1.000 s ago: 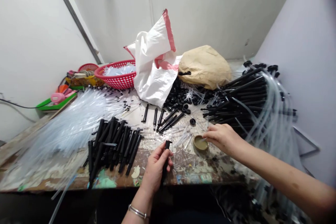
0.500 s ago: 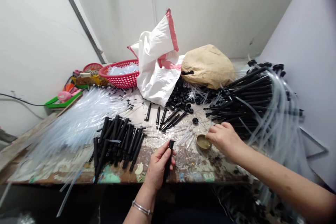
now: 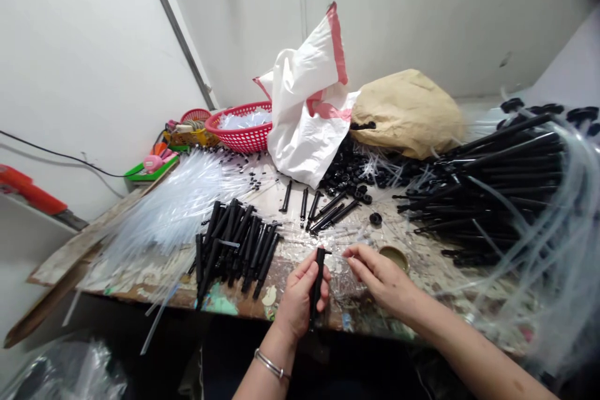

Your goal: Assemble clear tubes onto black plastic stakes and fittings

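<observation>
Black, smooth, slim: a tube [image 3: 319, 270] with a short side spout is standing nearly upright at the front edge of the bench [image 3: 375, 315], the left hand [image 3: 300, 290] clamping its fingers round the shaft. Right hand [image 3: 379, 278] hovering just beside the spout, thumb and fingertips pinching a thin clear piece [image 3: 339, 255], faint in outline. A round olive dish [image 3: 396, 255] is sitting just beyond, partly hidden by the right hand. Bench top showing rough, paint-stained. To the left, black tubes [image 3: 234, 247] are lying stacked; beyond, clear tubing [image 3: 173, 200] is fanning out. Behind, a crumpled white sack [image 3: 300, 131] is blocking part of a perforated red basket [image 3: 244, 140]; a wrinkled tan bag [image 3: 407, 112] is slumping beside the sack. Far right, clear hoses [image 3: 574, 200] are curling over long black rods [image 3: 510, 178].
</observation>
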